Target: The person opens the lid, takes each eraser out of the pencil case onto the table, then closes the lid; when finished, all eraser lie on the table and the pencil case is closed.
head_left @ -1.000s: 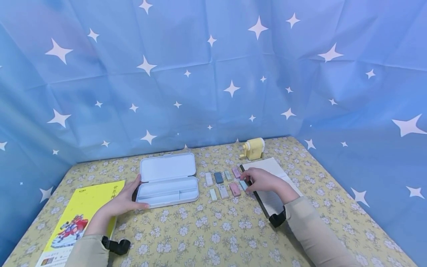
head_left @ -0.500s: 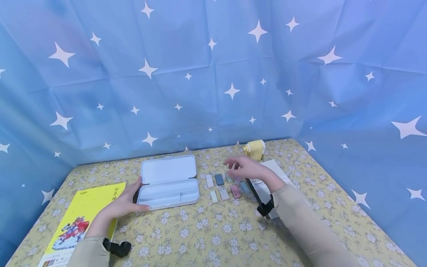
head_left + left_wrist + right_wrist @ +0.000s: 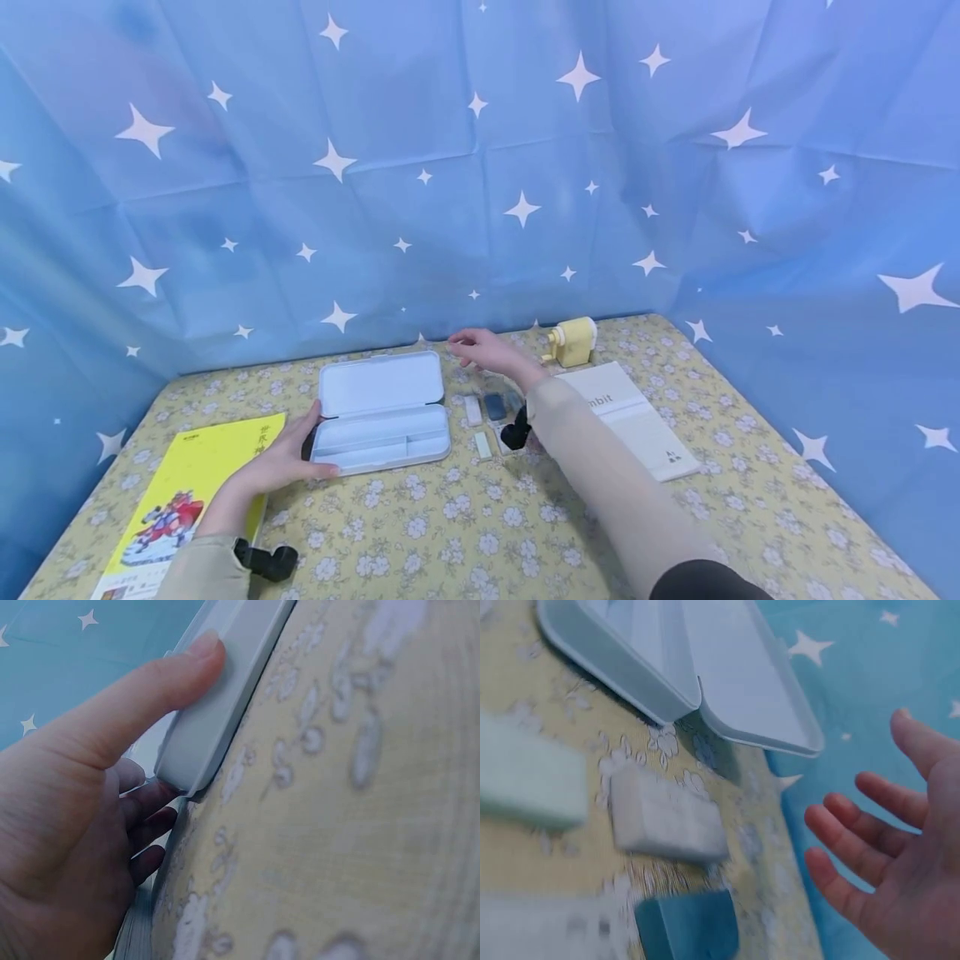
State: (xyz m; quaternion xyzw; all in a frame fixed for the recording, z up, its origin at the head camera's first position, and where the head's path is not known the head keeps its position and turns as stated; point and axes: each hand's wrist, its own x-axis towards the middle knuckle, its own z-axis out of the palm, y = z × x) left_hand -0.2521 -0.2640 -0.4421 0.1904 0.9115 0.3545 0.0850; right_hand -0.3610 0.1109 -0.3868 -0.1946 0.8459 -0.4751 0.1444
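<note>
A white pencil case [image 3: 380,467] lies with its lid [image 3: 381,383] raised, and its compartments hold nothing. My left hand [image 3: 277,461] grips its left end, thumb along the front wall and fingers round the side; the left wrist view shows this hold on the case [image 3: 217,697]. My right hand [image 3: 491,350] hovers behind the small erasers with fingers loosely spread and nothing in them. Beneath it are a white eraser [image 3: 667,817], a dark blue eraser [image 3: 690,926] and a pale green eraser [image 3: 525,776]. My right forearm hides the pink ones.
Under my left forearm lies a yellow book [image 3: 187,492]. A white notebook [image 3: 637,417] is to the right of my right forearm, with a yellow pencil sharpener [image 3: 575,343] behind it. A blue starry curtain [image 3: 480,208] hangs along the table's back and sides.
My right hand has moved left and back from the notebook's edge, over the erasers, to near the pencil case lid. My left hand has stayed on the case.
</note>
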